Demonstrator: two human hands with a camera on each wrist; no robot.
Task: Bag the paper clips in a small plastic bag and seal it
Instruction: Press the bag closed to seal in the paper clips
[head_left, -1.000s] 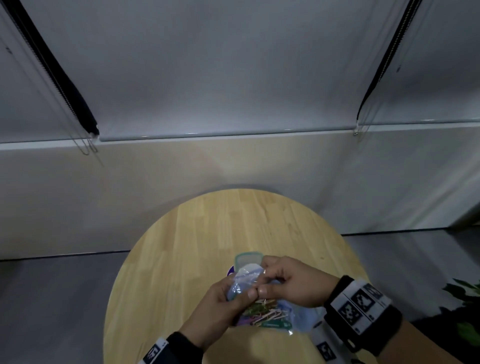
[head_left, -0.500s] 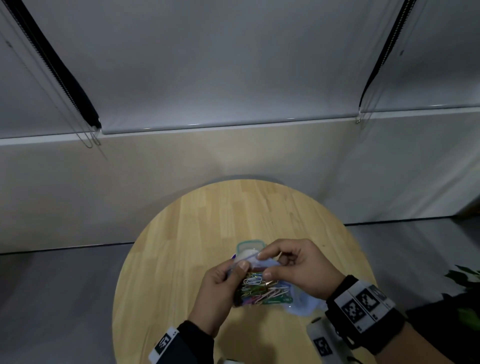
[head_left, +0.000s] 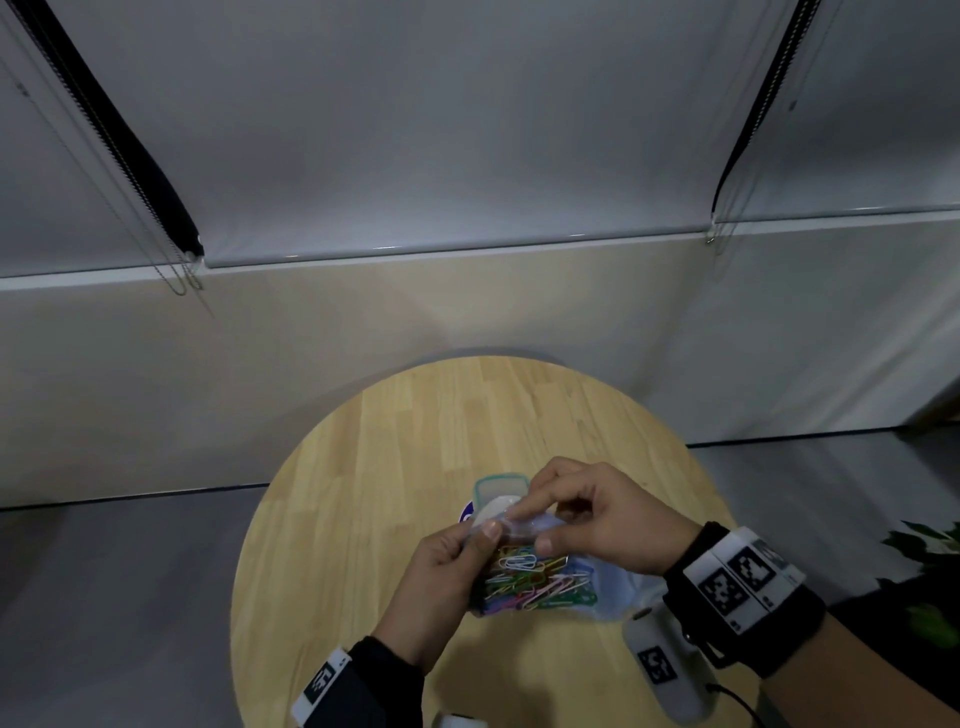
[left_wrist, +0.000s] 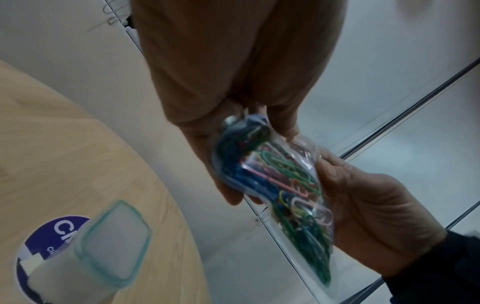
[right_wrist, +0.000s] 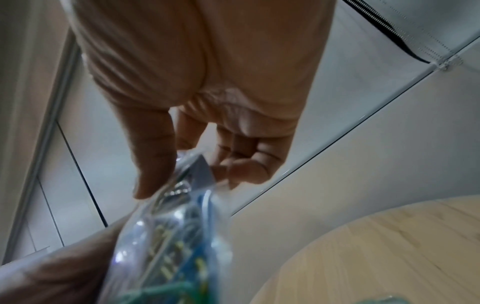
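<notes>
Above the round table (head_left: 395, 467), the left hand (head_left: 441, 577) and right hand (head_left: 602, 525) pinch the top edge of the bag (head_left: 535, 577), clips (head_left: 535, 584) already inside, the seal apparently not yet fully pressed, an emptied tub (head_left: 501, 491) behind.

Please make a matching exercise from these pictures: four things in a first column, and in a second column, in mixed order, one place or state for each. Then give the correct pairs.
Column 1
1. paper clips
2. bag
3. box
4. sticker

Column 2
A. held up by the left hand and right hand
B. flat on the table, partly under the box
C. inside the bag
D. standing on the table behind the hands, teal rim

Pairs: 1-C, 2-A, 3-D, 4-B
</notes>
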